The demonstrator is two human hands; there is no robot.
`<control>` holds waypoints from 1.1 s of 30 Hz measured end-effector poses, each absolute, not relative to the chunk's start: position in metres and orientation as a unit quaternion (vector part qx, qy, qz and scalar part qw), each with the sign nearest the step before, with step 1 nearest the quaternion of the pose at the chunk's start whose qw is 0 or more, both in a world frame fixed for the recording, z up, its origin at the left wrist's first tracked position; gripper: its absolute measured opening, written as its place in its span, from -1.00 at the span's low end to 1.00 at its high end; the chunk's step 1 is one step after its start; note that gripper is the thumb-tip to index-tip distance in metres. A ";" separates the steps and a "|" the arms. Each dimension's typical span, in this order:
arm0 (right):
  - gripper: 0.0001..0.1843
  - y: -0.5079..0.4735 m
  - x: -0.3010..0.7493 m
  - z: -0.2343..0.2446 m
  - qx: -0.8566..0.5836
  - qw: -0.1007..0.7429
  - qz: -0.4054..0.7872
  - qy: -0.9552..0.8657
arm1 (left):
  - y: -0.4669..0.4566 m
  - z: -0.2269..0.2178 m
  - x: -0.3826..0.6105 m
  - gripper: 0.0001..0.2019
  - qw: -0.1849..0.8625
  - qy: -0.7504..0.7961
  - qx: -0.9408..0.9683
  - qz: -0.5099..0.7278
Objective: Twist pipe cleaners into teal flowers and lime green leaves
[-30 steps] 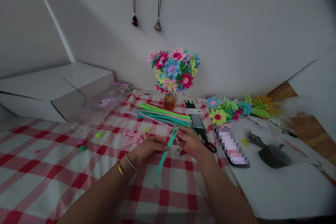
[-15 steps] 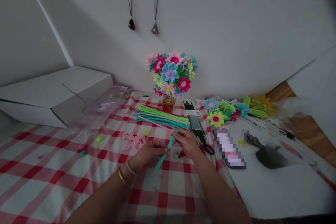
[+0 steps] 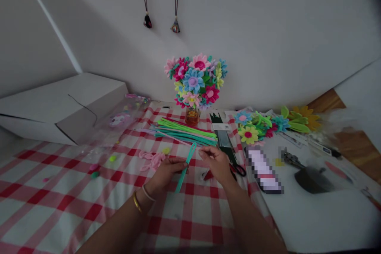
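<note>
The head view shows, at the left of the frame, a white cardboard box [image 3: 89, 83] with a clear printed plastic bag [image 3: 117, 121] beside it. Below the bag, small round pompoms, one lime green [image 3: 113, 158], lie on a red-and-white checked cloth [image 3: 116, 230]. Nearer the centre, a pile of pink fuzzy loops [image 3: 154, 161] lies just beyond the left hand [image 3: 166, 172], whose thumb and fingers are clamped on a folded teal fuzzy stem [image 3: 192, 151]. This stem is at the centre of the frame, tilted, its narrow loop uppermost and its tails pointing down and left. Above it lie straight green, teal and pink fuzzy stems [image 3: 187, 131], in front of a multicoloured fuzzy bouquet [image 3: 195, 81] in an amber-coloured glass vase [image 3: 193, 116]. The right hand [image 3: 216, 163], fingers curled, is just beside the loop; whether its fingertips meet cannot be told. Right of it are black-handled scissors [image 3: 243, 171].
</note>
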State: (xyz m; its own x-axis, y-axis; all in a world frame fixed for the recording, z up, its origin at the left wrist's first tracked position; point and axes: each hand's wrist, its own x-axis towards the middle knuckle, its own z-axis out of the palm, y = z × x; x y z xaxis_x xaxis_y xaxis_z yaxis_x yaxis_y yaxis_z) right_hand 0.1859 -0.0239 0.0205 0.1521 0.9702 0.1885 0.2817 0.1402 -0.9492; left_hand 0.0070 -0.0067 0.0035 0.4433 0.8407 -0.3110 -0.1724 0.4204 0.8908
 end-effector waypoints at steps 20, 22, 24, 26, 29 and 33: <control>-0.72 -0.029 0.172 0.020 -0.528 0.412 0.512 -0.537 | -0.013 0.007 0.012 -0.77 0.756 0.366 0.433 0.328; -0.72 -0.030 0.173 0.019 -0.530 0.403 0.511 -0.545 | -0.013 0.006 0.012 -0.79 0.765 0.361 0.421 0.326; -0.73 -0.030 0.174 0.019 -0.520 0.393 0.516 -0.556 | -0.012 0.005 0.011 -0.83 0.771 0.353 0.422 0.321; -0.74 -0.030 0.177 0.020 -0.505 0.393 0.515 -0.570 | -0.012 0.005 0.009 -0.86 0.773 0.350 0.422 0.318; -0.67 -0.029 0.182 0.022 -0.497 0.446 0.444 -0.597 | -0.012 0.008 0.005 -0.85 0.777 0.358 0.410 0.315; -0.75 -0.027 0.191 0.026 -0.479 0.471 0.243 -0.699 | -0.011 0.009 0.003 -0.87 0.793 0.353 0.389 0.310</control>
State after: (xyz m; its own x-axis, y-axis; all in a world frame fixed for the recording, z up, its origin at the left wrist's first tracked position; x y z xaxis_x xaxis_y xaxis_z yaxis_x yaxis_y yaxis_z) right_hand 0.1910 -0.0270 0.0256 -0.0959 0.8992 0.4270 0.4417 0.4228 -0.7913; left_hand 0.0031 -0.0106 0.0086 0.5590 0.7654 -0.3189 -0.2161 0.5058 0.8352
